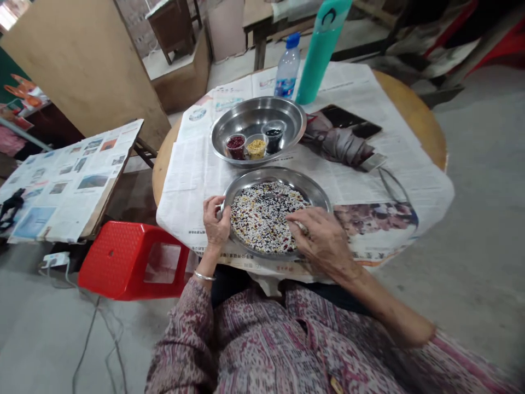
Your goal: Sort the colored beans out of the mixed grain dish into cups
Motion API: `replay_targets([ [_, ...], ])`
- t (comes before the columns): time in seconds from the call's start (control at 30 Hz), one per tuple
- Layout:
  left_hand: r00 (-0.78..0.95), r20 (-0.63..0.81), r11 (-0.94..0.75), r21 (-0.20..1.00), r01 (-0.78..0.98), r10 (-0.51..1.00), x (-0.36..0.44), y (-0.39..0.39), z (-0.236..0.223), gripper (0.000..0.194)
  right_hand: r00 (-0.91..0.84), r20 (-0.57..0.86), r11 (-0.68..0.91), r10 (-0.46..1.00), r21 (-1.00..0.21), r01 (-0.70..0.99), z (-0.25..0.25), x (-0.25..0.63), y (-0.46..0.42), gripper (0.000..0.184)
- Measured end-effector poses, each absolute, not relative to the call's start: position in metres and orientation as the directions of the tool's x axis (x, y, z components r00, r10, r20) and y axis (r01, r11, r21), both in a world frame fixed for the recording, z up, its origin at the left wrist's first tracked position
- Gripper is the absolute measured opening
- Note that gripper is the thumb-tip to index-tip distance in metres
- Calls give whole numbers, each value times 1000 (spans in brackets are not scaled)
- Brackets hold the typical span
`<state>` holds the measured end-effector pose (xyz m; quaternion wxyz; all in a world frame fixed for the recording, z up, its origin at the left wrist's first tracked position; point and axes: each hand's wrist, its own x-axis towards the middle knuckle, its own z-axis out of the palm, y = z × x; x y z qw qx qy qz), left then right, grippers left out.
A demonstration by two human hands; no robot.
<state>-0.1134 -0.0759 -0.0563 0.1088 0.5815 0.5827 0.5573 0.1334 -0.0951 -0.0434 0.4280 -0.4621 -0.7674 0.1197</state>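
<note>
Mixed grains (262, 219) of white, red and black lie spread in a shallow steel plate (279, 176) near the edge of a newspaper-covered round table (414, 115), the left hand (216, 221) curling its fingers over the rim while the right hand (324, 238) rests in the grains, fingers together, though whether they pinch any cannot be told. Weight bearing on the near rim could tip the plate off the table edge, and a hard sweep of those fingers could flick grains over the low rim onto the newspaper.
</note>
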Motion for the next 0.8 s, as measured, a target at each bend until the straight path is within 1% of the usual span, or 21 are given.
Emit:
replay_targets([
  [0.07,-311,432,-236,829,507,846,-115,-73,-61,28,-330,481,583,812,-654,482,-33,121,-101,20],
  [0.13,-310,389,-197,841,504,868,-115,-73,-64,31,-445,419,592,792,-707,387,-28,105,-108,25],
  [0.17,-304,380,-188,840,509,874,-115,-74,-64,32,-494,393,595,776,-715,367,-27,97,-110,28],
  [0.23,-291,376,-186,835,519,880,-114,-75,-64,33,-578,339,609,742,-702,369,-32,82,-111,34],
  [0.33,-275,384,-194,826,529,882,-113,-77,-62,31,-660,249,633,709,-638,440,-45,75,-99,39],
  [0.4,-265,388,-198,818,540,883,-113,-78,-60,29,-639,233,633,733,-580,514,-53,81,-83,39],
  [0.47,-253,394,-207,813,544,884,-113,-78,-59,29,-548,271,596,792,-538,596,-59,94,-64,37],
  [0.53,-243,396,-214,812,543,886,-113,-78,-59,30,-438,312,536,843,-540,648,-60,106,-45,35],
  [0.6,-234,395,-218,812,542,889,-114,-77,-59,31,-341,323,468,883,-543,698,-58,114,-29,32],
  [0.67,-229,396,-222,811,542,889,-114,-76,-60,31,-271,333,414,903,-513,752,-55,111,-18,27],
  [0.73,-226,400,-228,810,540,888,-114,-75,-60,32,-250,360,408,899,-476,779,-53,101,-13,23],
  [0.8,-220,399,-230,810,539,890,-114,-75,-59,32,-305,382,467,872,-465,753,-51,86,-14,25],
])
